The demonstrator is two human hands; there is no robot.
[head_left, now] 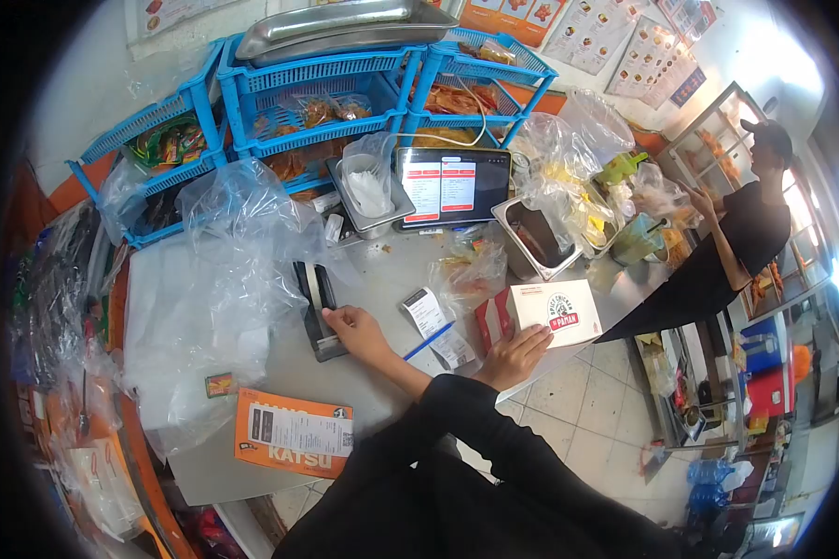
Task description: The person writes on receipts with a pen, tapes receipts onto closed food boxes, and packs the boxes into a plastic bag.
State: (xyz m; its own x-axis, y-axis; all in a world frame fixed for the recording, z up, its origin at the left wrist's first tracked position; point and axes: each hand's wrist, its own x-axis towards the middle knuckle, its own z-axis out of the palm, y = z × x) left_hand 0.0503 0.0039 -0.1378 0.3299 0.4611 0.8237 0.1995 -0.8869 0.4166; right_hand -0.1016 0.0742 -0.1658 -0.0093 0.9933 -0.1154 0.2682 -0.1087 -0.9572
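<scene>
My forearms are crossed, so my left hand [515, 360] is on the right side. Its fingers lie over the lower edge of a white and red takeaway box [555, 309] printed "Spicy Chicken", gripping it. On the left side, my right hand [356, 332] has its fingers curled, thumb against the edge of a long black device [328, 347] with a pale strip along it. Whatever else may be in those fingers is hidden. Between the hands lie a printed receipt [424, 312] and a blue pen [429, 341].
An orange box [268, 424] with a receipt on top lies near the front edge. Clear plastic bags [219, 307] cover the left. Behind stand a tablet [457, 186], a metal container [538, 244] and blue racks [322, 130]. A person in black [750, 200] stands at right.
</scene>
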